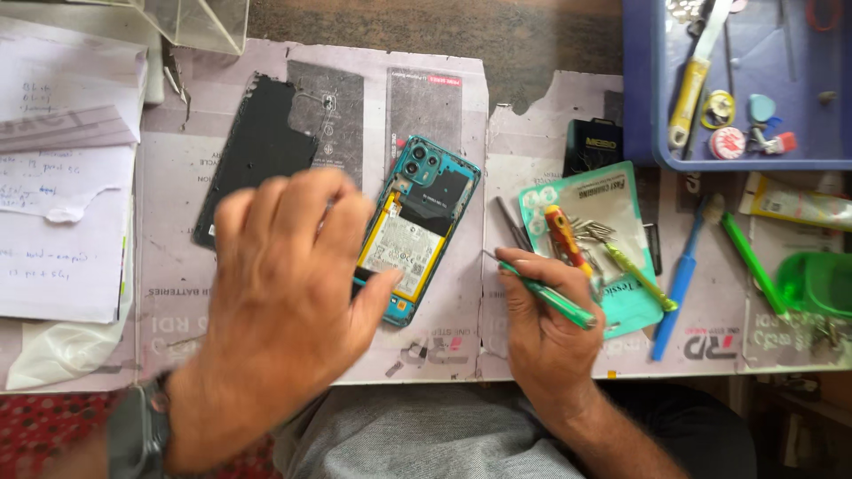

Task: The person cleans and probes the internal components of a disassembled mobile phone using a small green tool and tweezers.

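Over opened phone (415, 232) | left hand (284, 293) palm-down, fingers spread, empty | right hand (541, 324) grip pinching green screwdriver (546, 294)

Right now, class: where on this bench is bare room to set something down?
Bare mat lies between the opened phone and the teal packet, and along the front edge between both hands. It is crowded right of that packet and inside the blue tray.

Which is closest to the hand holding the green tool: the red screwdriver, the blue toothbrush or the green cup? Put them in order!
From the right hand:
1. Red screwdriver, just above the fingers.
2. Blue toothbrush, further right.
3. Green cup, at the far right edge.
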